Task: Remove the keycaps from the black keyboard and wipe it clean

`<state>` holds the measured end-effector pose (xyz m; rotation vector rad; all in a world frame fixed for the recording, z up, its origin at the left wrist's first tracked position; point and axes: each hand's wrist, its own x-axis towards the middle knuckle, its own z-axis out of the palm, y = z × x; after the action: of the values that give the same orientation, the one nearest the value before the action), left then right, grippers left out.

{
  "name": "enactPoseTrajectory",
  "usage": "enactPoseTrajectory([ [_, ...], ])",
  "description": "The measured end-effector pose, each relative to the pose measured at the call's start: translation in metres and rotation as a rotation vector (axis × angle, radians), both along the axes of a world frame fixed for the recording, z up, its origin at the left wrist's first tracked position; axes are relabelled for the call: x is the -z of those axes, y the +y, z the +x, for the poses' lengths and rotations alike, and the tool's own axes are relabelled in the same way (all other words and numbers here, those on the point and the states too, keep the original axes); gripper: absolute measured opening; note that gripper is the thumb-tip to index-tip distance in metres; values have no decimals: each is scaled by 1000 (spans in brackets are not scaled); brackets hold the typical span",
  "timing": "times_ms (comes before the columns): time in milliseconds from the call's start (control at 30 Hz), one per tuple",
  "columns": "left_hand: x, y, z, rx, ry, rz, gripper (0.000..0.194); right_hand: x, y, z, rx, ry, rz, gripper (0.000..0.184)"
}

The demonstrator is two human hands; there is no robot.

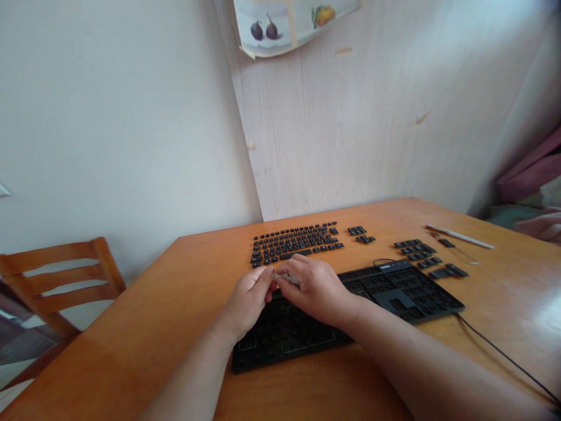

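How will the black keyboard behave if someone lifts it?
The keyboard would probably stay stiff, since it looks like one flat, hard panel. Being wide and thin, it is unlikely to roll. The cable trailing from its right end over the table may drag.

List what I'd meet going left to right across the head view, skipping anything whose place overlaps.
Wooden chair → left hand → right hand → slim white pen-like stick → another person's blurred hand at the edge.
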<state>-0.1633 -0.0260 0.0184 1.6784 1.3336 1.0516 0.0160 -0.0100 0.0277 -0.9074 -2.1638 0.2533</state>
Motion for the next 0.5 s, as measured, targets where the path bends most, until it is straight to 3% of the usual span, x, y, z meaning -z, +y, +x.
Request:
enactPoseTrajectory([
  [100,-2,-1,0,4,8,30,48,1,5,0,-9,151,-194,16],
  [300,-6,-5,0,-22,186,295,37,2,10,2,-61,442,-707,27],
  [500,-5,-3,-3,18,461,490,34,1,8,1,-229,654,-941,26],
])
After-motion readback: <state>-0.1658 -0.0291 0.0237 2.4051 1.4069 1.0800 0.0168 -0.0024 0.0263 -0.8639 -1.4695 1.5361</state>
